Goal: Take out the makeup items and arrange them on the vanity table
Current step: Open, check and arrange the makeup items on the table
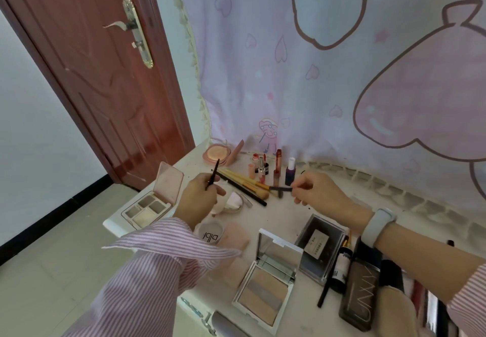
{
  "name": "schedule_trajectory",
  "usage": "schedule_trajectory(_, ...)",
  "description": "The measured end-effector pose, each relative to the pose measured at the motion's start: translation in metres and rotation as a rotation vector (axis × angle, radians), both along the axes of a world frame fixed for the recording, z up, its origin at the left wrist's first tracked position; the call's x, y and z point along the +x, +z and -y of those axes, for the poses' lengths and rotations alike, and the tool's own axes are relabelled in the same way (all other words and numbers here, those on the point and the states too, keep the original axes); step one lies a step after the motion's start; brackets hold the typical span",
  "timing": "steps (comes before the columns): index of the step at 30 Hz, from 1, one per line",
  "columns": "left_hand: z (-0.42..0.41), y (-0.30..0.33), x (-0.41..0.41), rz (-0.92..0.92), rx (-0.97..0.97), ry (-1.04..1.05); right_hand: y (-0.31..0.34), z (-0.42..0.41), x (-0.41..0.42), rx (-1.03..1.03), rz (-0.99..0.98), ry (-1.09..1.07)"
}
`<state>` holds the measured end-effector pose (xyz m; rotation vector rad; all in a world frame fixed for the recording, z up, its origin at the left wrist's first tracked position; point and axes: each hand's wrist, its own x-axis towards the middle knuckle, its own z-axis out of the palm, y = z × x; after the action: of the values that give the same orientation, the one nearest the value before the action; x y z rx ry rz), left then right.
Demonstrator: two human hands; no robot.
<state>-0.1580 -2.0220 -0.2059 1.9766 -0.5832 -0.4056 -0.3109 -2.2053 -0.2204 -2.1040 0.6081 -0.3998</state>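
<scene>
With each hand pinching a slim brush, the right hand (313,190) risks toppling the upright bottles (276,168) beside the left hand (202,192).

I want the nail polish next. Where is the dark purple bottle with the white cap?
In the head view, the purple bottle stands upright at the back of the vanity table, right of the lipsticks, just beyond the right hand.
</scene>
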Motion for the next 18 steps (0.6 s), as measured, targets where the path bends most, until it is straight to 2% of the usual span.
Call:
schedule_trajectory(2, -0.003, 0.004, 0.0, -0.357, -0.21, 0.032, -0.011, -0.007, 0.004, -0.106, -0.147, 0.08)
schedule_trajectory(3, -0.005, 0.006, 0.0, -0.471, -0.274, 0.034, -0.016, -0.011, 0.008, -0.175, -0.197, 0.114)
schedule_trajectory(6, -0.006, 0.006, 0.001, -0.663, -0.347, 0.025, -0.028, -0.022, 0.019, -0.345, -0.239, 0.164)
schedule_trajectory(12, -0.008, 0.002, 0.001, -0.807, -0.355, 0.075, -0.028, -0.031, 0.034, -0.468, -0.284, 0.105)
schedule_trajectory(18, -0.01, -0.002, -0.002, -0.819, -0.296, 0.086, -0.027, -0.03, 0.026, -0.531, -0.368, 0.124)
